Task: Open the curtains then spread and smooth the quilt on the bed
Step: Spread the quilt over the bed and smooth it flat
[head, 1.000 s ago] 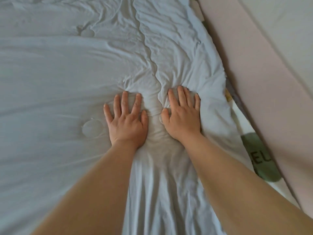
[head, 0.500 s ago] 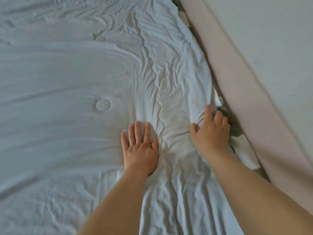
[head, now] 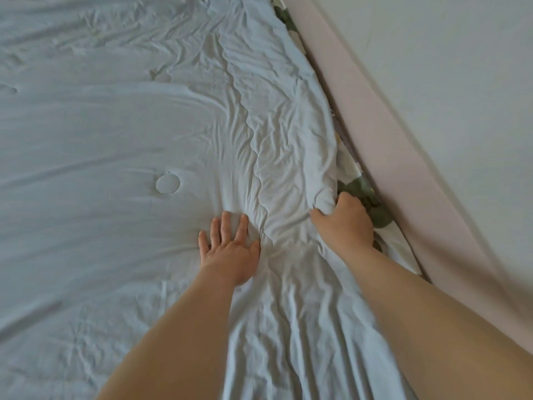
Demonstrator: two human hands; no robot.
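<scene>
Under flat left hand [head: 230,252], creased pale quilt [head: 115,140], its edge bunched in grip of right hand [head: 346,226]

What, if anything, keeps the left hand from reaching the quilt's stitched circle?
Probably yes, nothing does. The left hand lies flat on the quilt, the stitched circle is just ahead to its left, and only bare quilt lies between.

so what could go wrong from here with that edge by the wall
1. The right hand bunches the quilt edge; a hard tug may deepen the wrinkled ridge beside it.
2. The left hand presses flat nearby, so a pull could stretch creases between the hands instead of shifting the quilt.
3. The edge might drop beside the pink panel, leaving the patterned sheet exposed.
</scene>
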